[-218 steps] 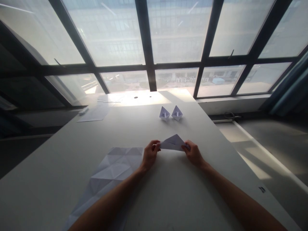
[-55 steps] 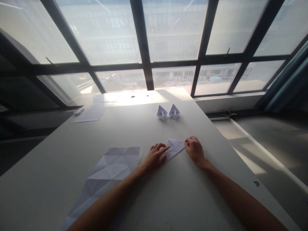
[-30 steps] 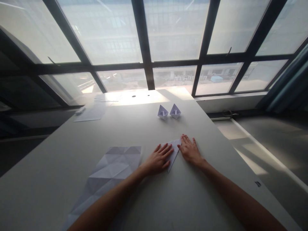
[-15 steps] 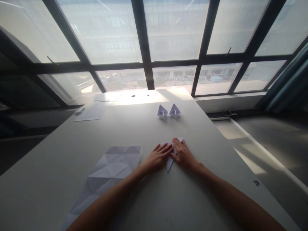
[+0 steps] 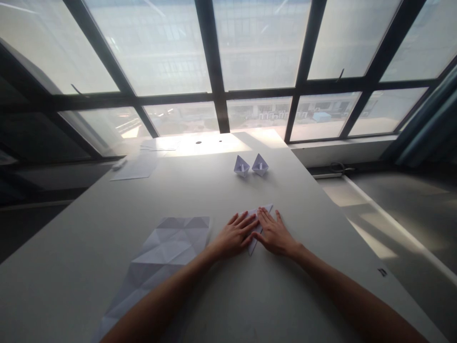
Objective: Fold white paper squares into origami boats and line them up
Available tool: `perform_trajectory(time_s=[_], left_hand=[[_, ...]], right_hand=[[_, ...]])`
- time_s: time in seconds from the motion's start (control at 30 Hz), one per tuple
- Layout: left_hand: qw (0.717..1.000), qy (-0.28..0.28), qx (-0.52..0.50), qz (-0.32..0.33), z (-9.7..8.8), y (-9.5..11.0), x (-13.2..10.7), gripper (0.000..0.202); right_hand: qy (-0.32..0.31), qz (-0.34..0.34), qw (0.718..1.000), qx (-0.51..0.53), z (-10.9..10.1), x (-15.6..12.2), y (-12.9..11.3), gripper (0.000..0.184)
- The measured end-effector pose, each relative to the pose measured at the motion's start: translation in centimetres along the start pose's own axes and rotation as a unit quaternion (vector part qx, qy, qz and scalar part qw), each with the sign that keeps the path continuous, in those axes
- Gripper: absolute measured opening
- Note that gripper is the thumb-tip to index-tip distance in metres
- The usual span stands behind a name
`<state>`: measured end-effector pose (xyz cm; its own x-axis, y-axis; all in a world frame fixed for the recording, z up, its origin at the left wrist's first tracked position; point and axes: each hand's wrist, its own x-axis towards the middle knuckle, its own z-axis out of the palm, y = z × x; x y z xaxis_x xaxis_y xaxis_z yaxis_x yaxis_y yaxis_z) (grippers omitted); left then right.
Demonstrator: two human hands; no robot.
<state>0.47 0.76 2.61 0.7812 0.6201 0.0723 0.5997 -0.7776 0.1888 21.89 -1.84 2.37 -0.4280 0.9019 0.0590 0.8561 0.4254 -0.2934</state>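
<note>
A folded white paper triangle (image 5: 252, 247) lies flat on the table, with one point toward me and another at the upper right. My left hand (image 5: 236, 234) presses on its left part, fingers stretched out and slightly spread. On its right part rests my right hand (image 5: 273, 232), palm down, with the fingers extended and the thumb reaching toward the left hand. Much of the paper is hidden under both hands. Beyond them stand two folded paper boats, a left boat (image 5: 241, 167) and a right boat (image 5: 260, 166), side by side.
A large creased paper sheet (image 5: 171, 243) lies left of my hands, partly under my left forearm. Flat white sheets (image 5: 134, 169) and a small white object (image 5: 119, 164) are at the far left. The white table (image 5: 307, 209) reaches to the windows; its right edge slopes away.
My right hand has shifted slightly down along the paper triangle, its fingers spreading more and uncovering the upper-right tip. My left hand stays nearly in place.
</note>
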Motion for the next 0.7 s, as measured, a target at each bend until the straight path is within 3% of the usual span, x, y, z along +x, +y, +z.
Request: perform_trajectory(time_s=[0.2, 0.33, 0.53, 0.63, 0.7], left_hand=[[1.000, -0.011, 0.001, 0.001, -0.3, -0.1, -0.1, 0.058], [1.000, -0.008, -0.006, -0.006, -0.3, 0.0, 0.0, 0.054], [0.993, 0.035, 0.002, -0.115, 0.8, -0.8, 0.3, 0.055], [0.991, 0.044, 0.005, -0.128, 1.2, -1.1, 0.3, 0.057], [0.991, 0.045, 0.003, -0.126, 1.4, -1.2, 0.3, 0.057]], right_hand=[[0.040, 0.094, 0.994, -0.032, 0.2, 1.4, 3.4, 0.064], [0.059, 0.121, 0.990, -0.037, 0.7, 1.6, 4.2, 0.058], [0.087, 0.160, 0.983, -0.032, 1.2, 1.3, 3.9, 0.062], [0.102, 0.147, 0.984, -0.025, 0.9, 1.3, 3.6, 0.059], [0.101, 0.097, 0.990, -0.017, 0.6, 1.2, 3.2, 0.056]])
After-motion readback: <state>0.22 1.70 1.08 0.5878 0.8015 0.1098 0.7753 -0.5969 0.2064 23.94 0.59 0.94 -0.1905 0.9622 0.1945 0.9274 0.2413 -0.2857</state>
